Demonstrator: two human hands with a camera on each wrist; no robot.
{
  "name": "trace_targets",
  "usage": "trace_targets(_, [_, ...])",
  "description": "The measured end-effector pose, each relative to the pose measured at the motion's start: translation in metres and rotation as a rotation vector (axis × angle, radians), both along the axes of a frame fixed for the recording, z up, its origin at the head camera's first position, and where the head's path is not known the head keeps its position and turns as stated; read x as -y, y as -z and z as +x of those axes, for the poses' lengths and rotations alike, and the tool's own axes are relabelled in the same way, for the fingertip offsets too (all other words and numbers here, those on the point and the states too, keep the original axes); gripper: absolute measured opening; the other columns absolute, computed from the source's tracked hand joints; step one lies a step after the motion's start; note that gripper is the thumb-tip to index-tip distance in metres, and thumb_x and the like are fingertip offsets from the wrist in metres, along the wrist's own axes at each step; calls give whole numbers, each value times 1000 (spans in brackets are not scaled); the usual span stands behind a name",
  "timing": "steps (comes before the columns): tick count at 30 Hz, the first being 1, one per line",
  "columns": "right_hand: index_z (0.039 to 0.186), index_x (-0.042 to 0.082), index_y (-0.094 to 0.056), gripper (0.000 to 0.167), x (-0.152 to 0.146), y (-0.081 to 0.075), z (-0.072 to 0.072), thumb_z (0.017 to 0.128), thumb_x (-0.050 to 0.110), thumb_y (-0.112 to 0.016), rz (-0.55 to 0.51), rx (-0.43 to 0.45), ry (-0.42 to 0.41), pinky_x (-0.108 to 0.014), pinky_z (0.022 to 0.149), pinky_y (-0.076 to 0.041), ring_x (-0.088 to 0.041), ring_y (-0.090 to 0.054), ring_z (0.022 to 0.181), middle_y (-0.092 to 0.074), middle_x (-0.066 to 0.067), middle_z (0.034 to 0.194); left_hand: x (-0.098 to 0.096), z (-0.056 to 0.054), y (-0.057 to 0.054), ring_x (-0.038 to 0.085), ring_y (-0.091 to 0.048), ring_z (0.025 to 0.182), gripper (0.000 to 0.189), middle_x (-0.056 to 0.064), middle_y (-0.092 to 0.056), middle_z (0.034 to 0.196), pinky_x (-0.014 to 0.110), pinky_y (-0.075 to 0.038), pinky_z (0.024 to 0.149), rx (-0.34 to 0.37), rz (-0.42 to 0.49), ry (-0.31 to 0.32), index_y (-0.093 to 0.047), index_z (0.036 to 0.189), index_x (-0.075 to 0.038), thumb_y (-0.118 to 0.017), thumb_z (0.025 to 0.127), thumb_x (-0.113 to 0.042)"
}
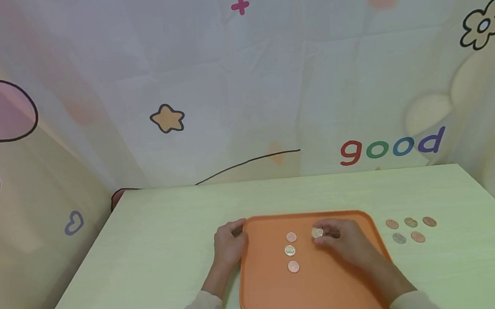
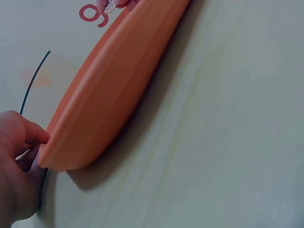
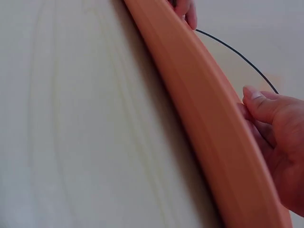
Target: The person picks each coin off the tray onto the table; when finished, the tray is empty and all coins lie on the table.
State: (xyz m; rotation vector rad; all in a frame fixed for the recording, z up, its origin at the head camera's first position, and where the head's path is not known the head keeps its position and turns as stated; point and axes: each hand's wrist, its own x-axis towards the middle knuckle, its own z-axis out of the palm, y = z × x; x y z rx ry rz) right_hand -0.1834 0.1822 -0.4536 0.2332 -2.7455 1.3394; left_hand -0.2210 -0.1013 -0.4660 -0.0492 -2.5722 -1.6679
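An orange tray [image 1: 268,290] lies on the pale table. My left hand [image 1: 229,244] holds the tray's far left corner; in the left wrist view its thumb and fingers [image 2: 35,135] pinch the rim. Over the right half of the tray, my right hand [image 1: 348,244] pinches a gold-toned coin [image 1: 317,233] between thumb and fingers. The left wrist view catches that coin [image 2: 109,6] at its top edge. In the right wrist view, the tray wall hides what the right hand [image 3: 282,137] pinches. Left of it, a copper coin [image 1: 291,237], a gold coin [image 1: 290,251] and another copper coin [image 1: 293,267] form a column.
On the table right of the tray lie several loose coins, among them a copper one [image 1: 392,224], a silver one [image 1: 398,238] and a gold-toned one [image 1: 410,222]. A printed curtain [image 1: 224,88] hangs behind the table [image 1: 158,241] and along its sides.
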Motion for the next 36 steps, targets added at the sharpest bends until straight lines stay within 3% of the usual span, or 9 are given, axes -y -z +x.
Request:
trace_targets(6, [116, 2, -74, 33, -4, -2, 0, 84, 9, -79, -8, 3, 11, -30, 80, -61, -19, -75, 85, -77, -8, 93, -1, -2, -1, 37, -67, 119, 44, 23, -71, 125, 48, -57, 97, -1, 6, 2, -69, 127, 3, -57, 85, 2])
trace_targets(14, [122, 4, -73, 35, -9, -6, 2, 88, 13, -77, 23, 58, 56, -33, 85, -61, -17, -71, 87, -75, -4, 92, -2, -2, -2, 37, -68, 118, 44, 24, -71, 124, 48, -57, 97, -14, 3, 4, -69, 126, 4, -58, 84, 3])
trace_targets(19, [124, 6, -73, 36, -11, -6, 2, 90, 17, -76, 37, 73, 77, -19, 77, -57, -16, -66, 85, -75, -4, 94, -2, -1, -3, 38, -68, 119, 43, 24, -71, 125, 49, -57, 98, -17, -2, 5, -69, 126, 4, -58, 85, 3])
trace_targets(27, [123, 8, -73, 35, -15, -8, 3, 90, 19, -76, 53, 44, 91, -14, 74, -52, -16, -64, 85, -74, -3, 96, -1, 0, -4, 38, -68, 118, 43, 24, -71, 124, 48, -57, 97, -12, -6, 7, -69, 127, 4, -58, 85, 3])
trace_targets(36, [121, 4, -73, 34, -26, -11, 7, 88, 12, -77, 55, -27, 106, -10, 75, -50, -18, -64, 87, -71, -7, 94, 1, 0, -1, 38, -68, 118, 43, 25, -71, 124, 48, -57, 97, -13, -7, 5, -69, 127, 4, -58, 85, 3])
